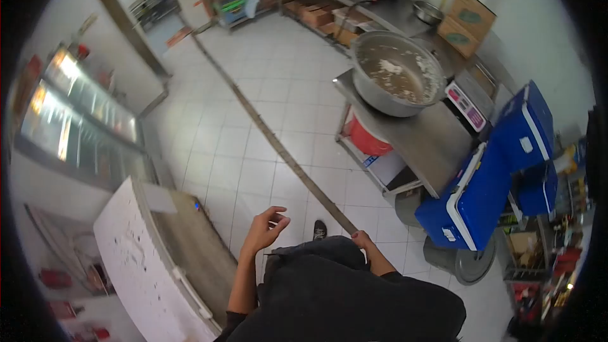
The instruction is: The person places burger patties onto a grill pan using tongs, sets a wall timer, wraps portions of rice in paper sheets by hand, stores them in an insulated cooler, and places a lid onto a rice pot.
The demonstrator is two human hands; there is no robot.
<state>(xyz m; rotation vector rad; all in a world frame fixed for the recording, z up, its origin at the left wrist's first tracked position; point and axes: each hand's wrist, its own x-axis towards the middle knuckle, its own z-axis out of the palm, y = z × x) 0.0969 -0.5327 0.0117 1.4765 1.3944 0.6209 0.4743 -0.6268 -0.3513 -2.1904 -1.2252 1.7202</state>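
My left hand (267, 230) is held out in front of my body over the tiled floor, its fingers loosely bent and apart, with nothing in it. A white chest-like unit (149, 259) with a brownish side stands to its left. My right hand (362, 239) hangs close to my dark clothing; it looks curled, but most of its fingers are hidden. Behind it in the picture, a long narrow dark strip (272, 139) crosses the floor up to the doorway. Whether my right hand touches anything cannot be made out. One dark shoe (320, 229) shows between my hands.
To the right, a steel table (434, 145) bears a large metal pot (399, 76) with whitish residue and a pink-and-white scale (465, 106). Blue cooler boxes (468, 196) and a grey bin (443, 250) stand nearer. A glass-door fridge (76, 114) lines the left; a counter (405, 16) runs along the back.
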